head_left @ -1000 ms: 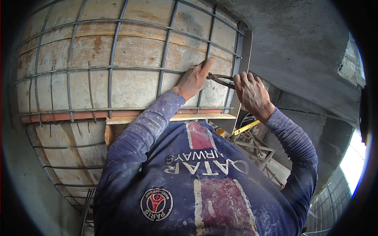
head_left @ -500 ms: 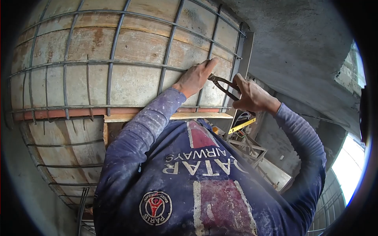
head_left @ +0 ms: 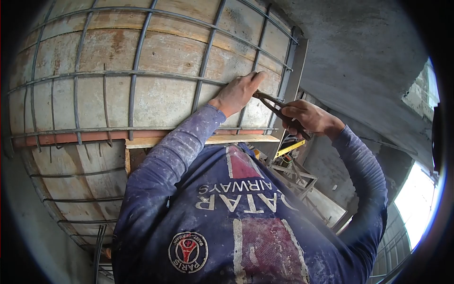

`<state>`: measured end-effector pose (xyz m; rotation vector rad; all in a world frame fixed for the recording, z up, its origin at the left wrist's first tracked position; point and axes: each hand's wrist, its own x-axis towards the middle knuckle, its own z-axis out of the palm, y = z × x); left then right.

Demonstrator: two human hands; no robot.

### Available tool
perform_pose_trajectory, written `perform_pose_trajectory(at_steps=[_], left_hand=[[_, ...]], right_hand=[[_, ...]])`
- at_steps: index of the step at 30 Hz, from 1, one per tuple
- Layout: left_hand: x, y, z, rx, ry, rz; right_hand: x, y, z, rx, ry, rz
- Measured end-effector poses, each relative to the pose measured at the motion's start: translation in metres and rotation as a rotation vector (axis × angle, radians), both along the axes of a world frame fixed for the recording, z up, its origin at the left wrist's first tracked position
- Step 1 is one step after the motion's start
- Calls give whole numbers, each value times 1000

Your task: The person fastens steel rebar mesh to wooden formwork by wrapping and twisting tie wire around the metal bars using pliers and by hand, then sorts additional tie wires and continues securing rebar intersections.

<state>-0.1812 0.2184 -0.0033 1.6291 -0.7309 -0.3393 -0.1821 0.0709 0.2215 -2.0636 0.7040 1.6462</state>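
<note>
Up on the rebar grid, my left hand [head_left: 238, 93] is closed around a steel bar [head_left: 213, 81] near a crossing, its fingers partly hidden behind the hand. My right hand [head_left: 309, 117] grips a pair of dark metal pincers [head_left: 273, 105] by the handles. Their jaws point left and sit right beside my left hand, at an upright bar [head_left: 242, 115]. Whether the jaws bite on a wire is too small to make out.
Wooden formwork boards [head_left: 165, 57] stand behind the grid. A plank edge [head_left: 227, 139] runs below my arms. Lower right are a yellow spirit level [head_left: 290, 148] and a metal frame [head_left: 302, 177]. A grey concrete surface [head_left: 350, 52] rises at the right.
My right hand has shifted right and slightly down, turning the pincers and changing its hold on the handles. My left hand stays nearly in place on the bar.
</note>
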Motion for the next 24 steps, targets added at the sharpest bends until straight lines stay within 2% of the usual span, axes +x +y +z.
perform_pose_trajectory(at_steps=[1,2,4,7,8,9,11,13,15,16,17,19,20,21,22,24], left_hand=[[-1,1,-2,4,10,3],[-2,2,-3,-34,-13,0],[-1,3,-2,-74,-42,-8],[0,1,2,-28,1,-39],[0,-1,-1,-51,2,-22],[-1,-1,-3,-72,7,-7],[2,-1,-2,-49,20,-15],[0,3,1,-26,42,-34],[5,8,11,-24,58,-27],[8,8,10,-27,49,-43],[12,7,8,32,26,-77],[12,6,6,95,19,-123],[16,6,6,138,-37,-148],[20,7,5,181,-96,-168],[20,8,2,184,-97,-170],[16,8,-5,18,-170,-86]], right_hand=[[-1,-2,-1,50,21,-156],[-3,0,0,53,29,-156],[-5,11,5,-50,-60,-22],[-7,19,7,-114,-75,27],[-6,21,5,-58,2,-367],[-10,16,3,-59,2,-367],[-14,9,-1,101,54,-931],[-12,18,8,74,56,-855],[-14,29,15,-95,-105,-141],[-26,18,9,-110,-242,129],[-34,12,6,-120,-248,112],[-49,8,3,-313,-693,1131],[-50,13,1,-402,-744,1251],[-54,14,-2,-401,-745,1245],[-59,13,-5,-406,-637,1187],[-54,10,-7,-379,-415,1023]])
